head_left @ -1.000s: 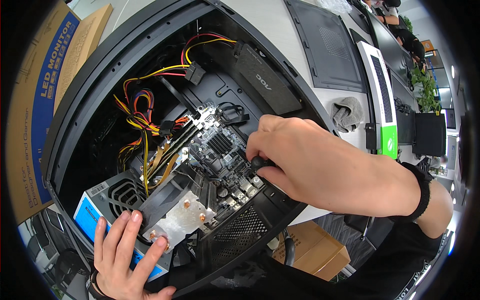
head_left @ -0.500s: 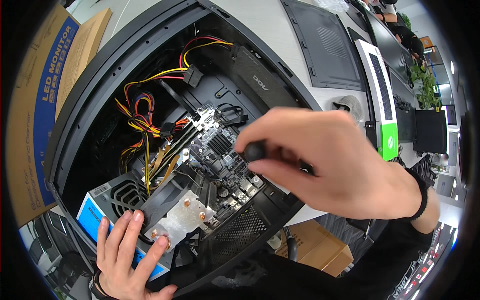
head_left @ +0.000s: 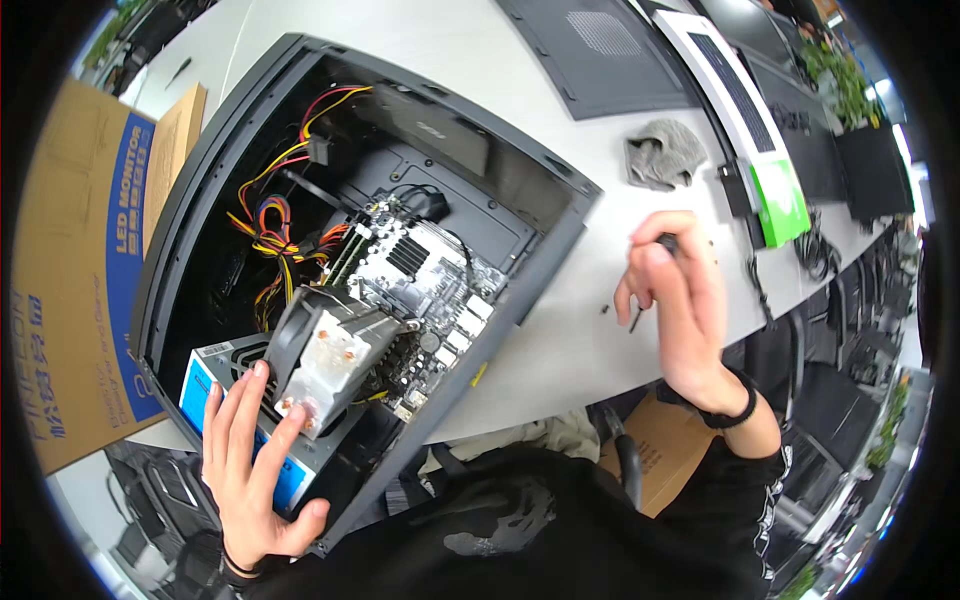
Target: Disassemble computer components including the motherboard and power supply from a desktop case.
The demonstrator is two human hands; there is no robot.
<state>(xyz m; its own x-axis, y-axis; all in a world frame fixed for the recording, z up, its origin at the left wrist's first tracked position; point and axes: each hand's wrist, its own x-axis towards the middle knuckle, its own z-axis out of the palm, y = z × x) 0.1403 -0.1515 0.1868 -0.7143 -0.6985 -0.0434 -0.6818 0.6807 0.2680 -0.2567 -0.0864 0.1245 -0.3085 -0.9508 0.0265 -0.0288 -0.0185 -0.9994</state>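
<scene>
overhead, the left hand (head_left: 250,450) lies flat, fingers spread, on the cpu cooler (head_left: 325,355) inside the open computer case (head_left: 545,250); it looks heavy, rigid, best gripped by its frame. the right hand (head_left: 680,300) pinches a slim screwdriver (head_left: 637,318) above the tabletop (head_left: 560,340).

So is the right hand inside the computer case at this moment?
No, the right hand is over the white table, outside the open computer case.

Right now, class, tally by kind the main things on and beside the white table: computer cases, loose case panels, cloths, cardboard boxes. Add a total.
Computer case: 1
Loose case panel: 1
Grey cloth: 1
Cardboard boxes: 2, one left, one under the table
Total: 5
</scene>
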